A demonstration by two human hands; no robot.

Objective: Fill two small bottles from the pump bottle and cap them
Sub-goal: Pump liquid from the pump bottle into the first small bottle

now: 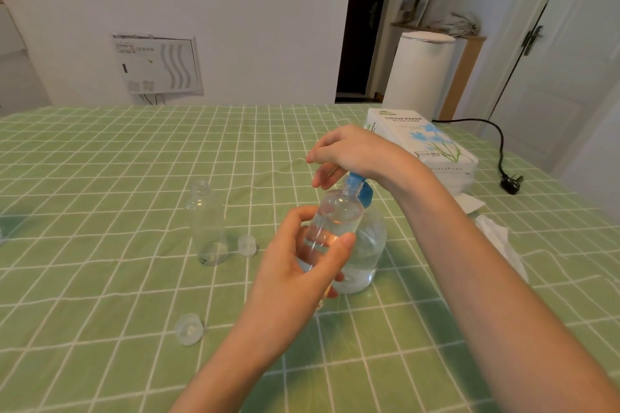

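near cap: clear round plastic cap (189,329) lies on the green checked tablecloth (100,278), left of the left forearm, apart from everything else
left hand: left hand (302,268) has thumb and fingers wrapped round the held bottle
held bottle: small clear plastic bottle (337,218) is off the cloth, tilted, open neck up at the blue nozzle; fill level hard to tell
pump bottle: large clear round pump bottle (372,245) stands on the cloth just behind the held bottle, partly full of clear liquid
second cap: another clear cap (247,245) on the cloth, just right of the standing bottle's base
standing bottle: second small clear bottle (206,221) upright, uncapped, looks empty, left of both hands
tissue: crumpled white tissue (500,238) on the cloth, right of the right forearm
pump head: blue pump head (364,193) under the right palm
right hand: right hand (352,151) rests its heel on the pump head, fingers loose and hanging, gripping nothing
pack: white tissue paper pack (426,141) behind the right hand
plug: black power plug (510,183) at the far right of the cloth
bin: white cylindrical bin (419,74) beyond the table
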